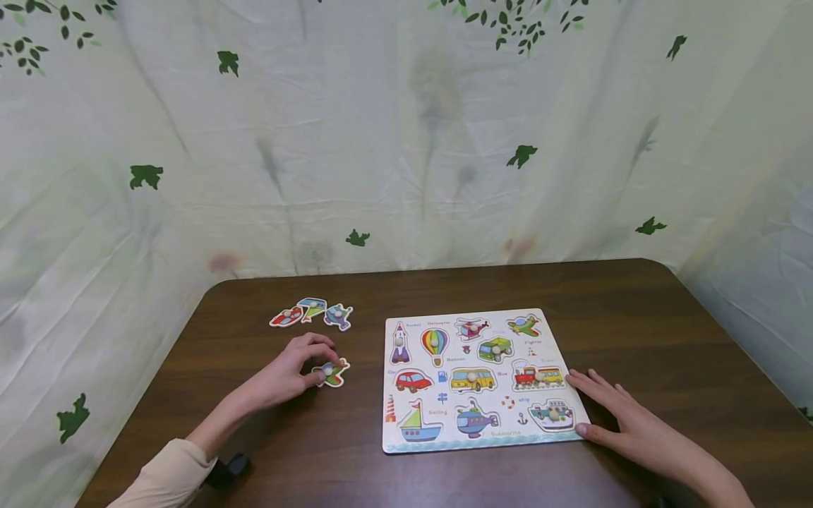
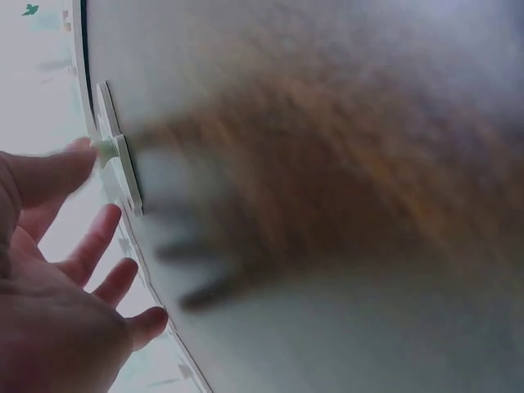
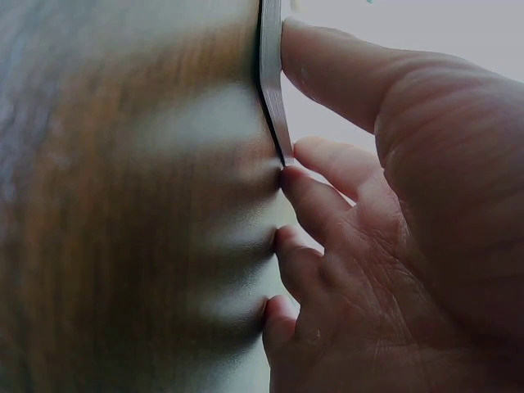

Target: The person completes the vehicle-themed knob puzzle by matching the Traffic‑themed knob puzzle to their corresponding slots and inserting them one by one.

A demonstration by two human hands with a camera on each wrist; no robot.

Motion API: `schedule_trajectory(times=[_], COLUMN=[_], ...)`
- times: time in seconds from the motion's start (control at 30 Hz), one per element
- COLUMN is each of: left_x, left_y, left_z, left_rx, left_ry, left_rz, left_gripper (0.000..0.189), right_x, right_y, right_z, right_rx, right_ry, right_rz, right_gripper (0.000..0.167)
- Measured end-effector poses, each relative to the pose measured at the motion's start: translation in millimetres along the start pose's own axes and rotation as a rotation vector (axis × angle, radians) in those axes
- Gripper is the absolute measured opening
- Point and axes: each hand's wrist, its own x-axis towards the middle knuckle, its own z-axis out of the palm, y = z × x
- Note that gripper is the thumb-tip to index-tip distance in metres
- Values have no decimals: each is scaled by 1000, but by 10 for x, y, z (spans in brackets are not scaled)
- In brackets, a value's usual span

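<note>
My left hand (image 1: 303, 363) pinches the knob of a small green and red airplane puzzle piece (image 1: 334, 374) between thumb and index finger. In the left wrist view the piece (image 2: 128, 176) appears edge-on at the tabletop, the other fingers spread apart. My right hand (image 1: 625, 420) rests at the right edge of a white vehicle puzzle board (image 1: 444, 441). Its thumb touches the board's near right corner, and its fingers lie extended along the side. Seen from the right wrist, the board's edge (image 3: 273, 90) lies between thumb and fingers.
Beyond my left hand lie a red puzzle piece (image 1: 287, 316), a blue and green one (image 1: 312, 307) and a blue one (image 1: 338, 317), close together. The brown table (image 1: 305, 451) has rounded far corners. Behind it hangs a pale curtain (image 1: 394, 141) with leaf patterns.
</note>
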Motion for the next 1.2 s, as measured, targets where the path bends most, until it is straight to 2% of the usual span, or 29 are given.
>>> schedule_trajectory(times=[0.17,0.27,0.5,0.77,1.07,1.2], left_x=[-5,-1,21,5,31,87], left_y=[2,-7,0,9,16,29], left_z=[20,44,68,44,57,65], left_rx=[30,38,57,49,66,91], left_ry=[66,83,83,75,98,99], left_rz=[5,12,25,-28,-27,-2], left_gripper=[25,24,20,24,20,18], right_x=[-2,-2,0,-2,0,2], right_y=[6,10,-4,-20,7,10], right_z=[-2,2,9,0,5,13], right_rx=[0,5,22,35,52,80], right_ry=[-4,-4,-9,-13,-13,-19], right_rz=[3,3,13,22,29,47], right_gripper=[69,69,69,69,69,69])
